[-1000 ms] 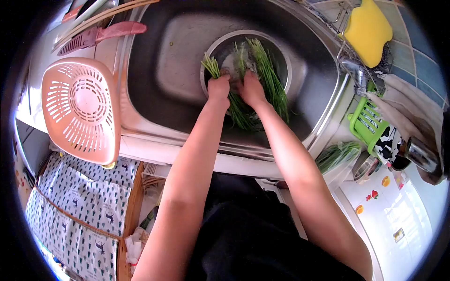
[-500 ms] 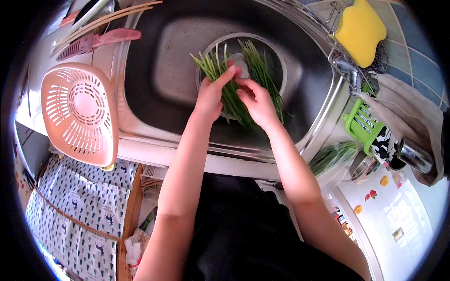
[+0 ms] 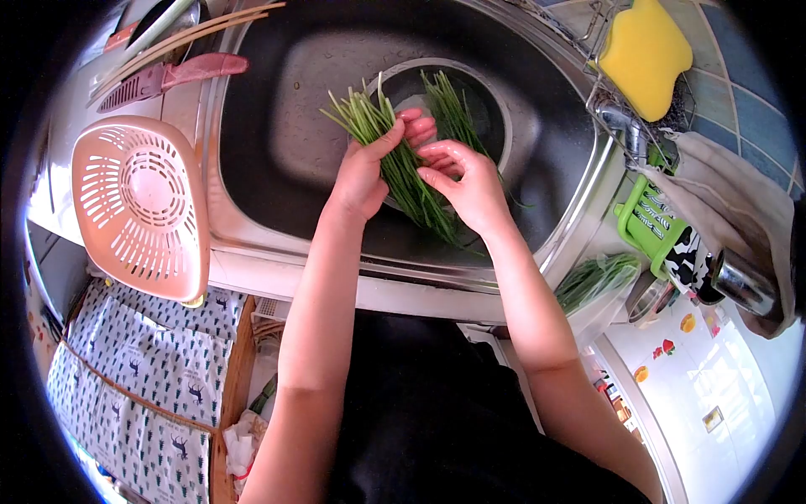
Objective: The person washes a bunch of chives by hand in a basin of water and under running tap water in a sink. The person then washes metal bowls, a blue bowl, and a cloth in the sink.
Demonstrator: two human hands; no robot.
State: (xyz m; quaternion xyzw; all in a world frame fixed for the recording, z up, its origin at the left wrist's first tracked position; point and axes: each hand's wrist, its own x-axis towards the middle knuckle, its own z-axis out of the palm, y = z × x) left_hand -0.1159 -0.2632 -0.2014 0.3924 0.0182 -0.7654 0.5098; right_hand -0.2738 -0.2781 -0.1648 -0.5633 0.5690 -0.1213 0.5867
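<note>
Over the sink [image 3: 285,160], my left hand [image 3: 369,172] is closed around a bunch of garlic chives [image 3: 407,181], its thumb across the front of the stems. Their pale ends point up and left, and the green leaves hang down to the right. My right hand [image 3: 470,181] is at the right side of the same bunch, with curled fingers and thumb against the leaves. A second bunch of garlic chives [image 3: 453,109] lies behind, over the round drain basin [image 3: 504,126], partly hidden by my right hand.
To the left are a peach plastic colander [image 3: 151,202], a pink-handled knife [image 3: 168,80] and long sticks [image 3: 201,29]. On the right are a yellow sponge [image 3: 646,59], a green caddy [image 3: 651,218] and a clear bag of greens [image 3: 600,281]. A metal rim [image 3: 588,202] edges the sink.
My left hand has moved slightly left and down with its bunch, which now stands further from the bunch behind. My right hand stays beside it, fingers a little wider.
</note>
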